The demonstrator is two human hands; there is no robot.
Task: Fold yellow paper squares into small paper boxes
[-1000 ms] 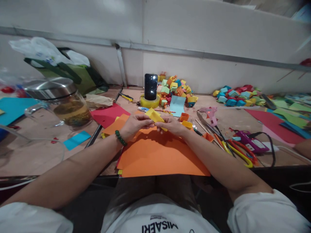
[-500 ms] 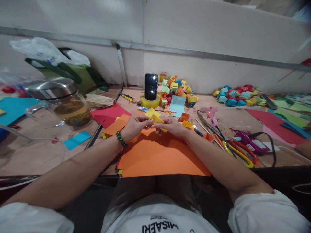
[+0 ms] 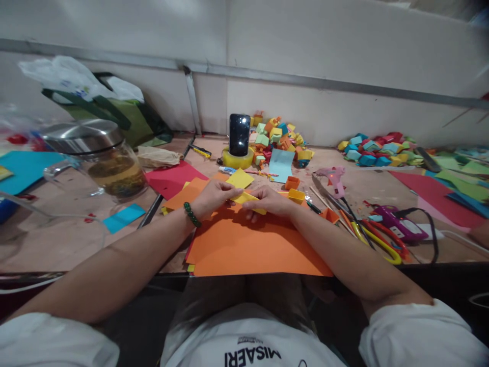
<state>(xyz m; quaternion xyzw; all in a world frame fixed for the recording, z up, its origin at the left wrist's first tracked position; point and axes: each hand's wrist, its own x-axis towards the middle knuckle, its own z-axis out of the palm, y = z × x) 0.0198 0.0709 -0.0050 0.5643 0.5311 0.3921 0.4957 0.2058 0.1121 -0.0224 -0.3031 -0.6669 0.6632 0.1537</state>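
Pinching yellow paper [image 3: 245, 197] with fingers of left hand [image 3: 216, 197] and right hand [image 3: 270, 202], above orange sheet [image 3: 260, 250]; might crease crooked if squeezed unevenly.

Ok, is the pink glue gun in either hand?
No, the left hand and the right hand both hold yellow paper, while the pink glue gun is on the table, off to their right.

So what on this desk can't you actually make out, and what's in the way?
All in the head view:
Part of the held yellow paper: hidden behind the right hand.
Lower sheets: mostly covered by the orange sheet.
Inside of the green bag: hidden by its side and the white plastic.
Red object, far left: too blurred to identify.
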